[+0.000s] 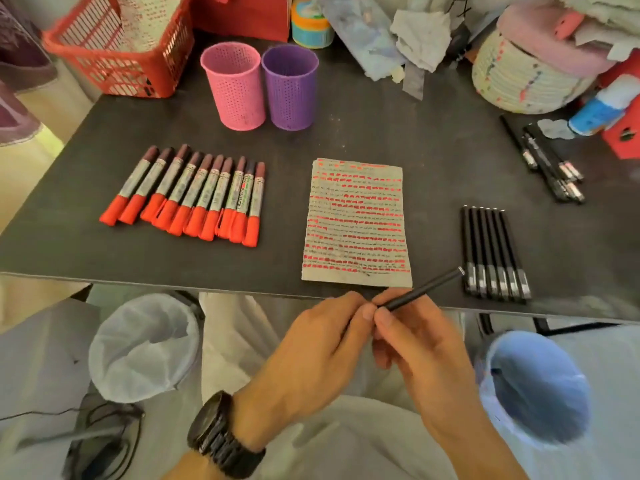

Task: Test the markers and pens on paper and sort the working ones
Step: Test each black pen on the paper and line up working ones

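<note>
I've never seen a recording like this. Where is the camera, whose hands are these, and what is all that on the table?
No machine here: a person works with bare hands. The one picture comes from a camera worn on the head, looking forward and down, so you see the hands as their owner does. The left hand, with a dark watch on its wrist, and the right hand together hold one black pen at the near edge of the dark table. On the table lie red-capped markers in a row at the left, a paper covered in red test strokes in the middle, and a row of black pens at the right, with more pens farther back. A pink cup and a purple cup stand side by side at the back.
</note>
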The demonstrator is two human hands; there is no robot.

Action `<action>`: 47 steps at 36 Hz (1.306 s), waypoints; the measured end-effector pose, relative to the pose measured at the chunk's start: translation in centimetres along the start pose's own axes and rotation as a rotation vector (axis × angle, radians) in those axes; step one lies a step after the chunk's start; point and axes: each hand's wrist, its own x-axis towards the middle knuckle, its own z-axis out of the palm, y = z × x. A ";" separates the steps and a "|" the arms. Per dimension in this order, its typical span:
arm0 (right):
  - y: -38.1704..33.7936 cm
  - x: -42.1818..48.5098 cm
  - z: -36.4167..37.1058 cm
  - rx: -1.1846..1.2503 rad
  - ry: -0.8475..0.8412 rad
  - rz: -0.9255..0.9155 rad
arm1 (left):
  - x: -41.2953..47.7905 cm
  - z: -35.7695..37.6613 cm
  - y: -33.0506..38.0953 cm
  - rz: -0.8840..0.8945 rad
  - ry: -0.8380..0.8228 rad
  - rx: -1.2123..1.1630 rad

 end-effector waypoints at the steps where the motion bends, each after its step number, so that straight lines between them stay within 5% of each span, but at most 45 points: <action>1: 0.2 -0.3 0.0 -0.019 0.023 -0.006 | -0.2 0.3 -0.2 -0.028 -0.027 -0.020; 7: 1.7 -1.3 -1.2 -0.320 0.161 -0.048 | 0.0 2.3 -1.0 -0.153 -0.129 -0.057; 16: 0.4 -1.3 -2.9 -0.431 0.069 -0.183 | 0.3 4.1 -0.6 -0.192 -0.139 -0.392; 22: -2.0 1.1 -3.7 -0.204 0.312 -0.274 | 0.4 3.1 -0.6 -0.120 -0.015 -0.028; 29: -2.4 5.1 -4.6 -0.040 0.358 -0.202 | 3.6 1.5 -0.9 0.129 0.447 0.316; 36: -0.8 8.0 -4.2 -0.169 0.268 -0.134 | 7.2 2.1 -2.1 0.029 0.240 0.551; 47: 0.3 9.8 -4.1 -0.519 0.363 -0.268 | 7.2 2.6 -2.7 0.011 0.250 0.583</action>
